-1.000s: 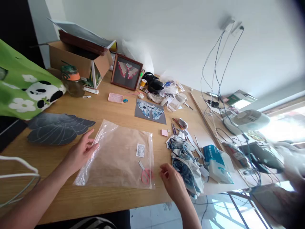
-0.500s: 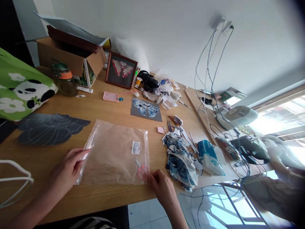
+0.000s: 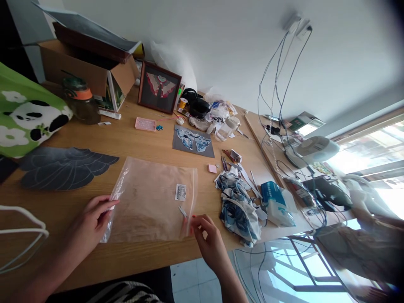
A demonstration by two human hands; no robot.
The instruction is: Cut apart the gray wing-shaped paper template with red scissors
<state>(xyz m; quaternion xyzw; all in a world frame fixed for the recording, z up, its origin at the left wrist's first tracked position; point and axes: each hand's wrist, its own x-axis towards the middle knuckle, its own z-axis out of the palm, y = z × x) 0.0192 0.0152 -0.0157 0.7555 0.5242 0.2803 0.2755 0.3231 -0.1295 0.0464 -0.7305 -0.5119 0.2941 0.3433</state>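
Note:
A clear plastic zip bag (image 3: pixel 151 193) with a white barcode label (image 3: pixel 180 192) lies flat on the wooden table. The fingers of my left hand (image 3: pixel 97 214) are closed on its left edge. At the lower right of the bag, a small pair of scissors (image 3: pixel 184 223) with pink-red handles lies with its blades pointing up-left. My right hand (image 3: pixel 206 233) pinches at the scissors' handles beside the bag's zip strip; I cannot tell whether the bag edge is also between the fingers. A dark grey wing-shaped sheet (image 3: pixel 67 168) with pale lines rests left of the bag.
Behind the bag lie a blue beaded collar piece (image 3: pixel 193 141), a pink tray (image 3: pixel 145 124) and a framed collar (image 3: pixel 160 87). Crumpled blue-white fabric (image 3: pixel 238 206) and a tissue pack (image 3: pixel 276 204) are at right. A bottle (image 3: pixel 82 101) and panda bag (image 3: pixel 31 113) stand left.
My right hand has shifted slightly up and left along the bag's right edge. The scissors' handles now look narrower and tilted. My left hand stays on the bag's left edge.

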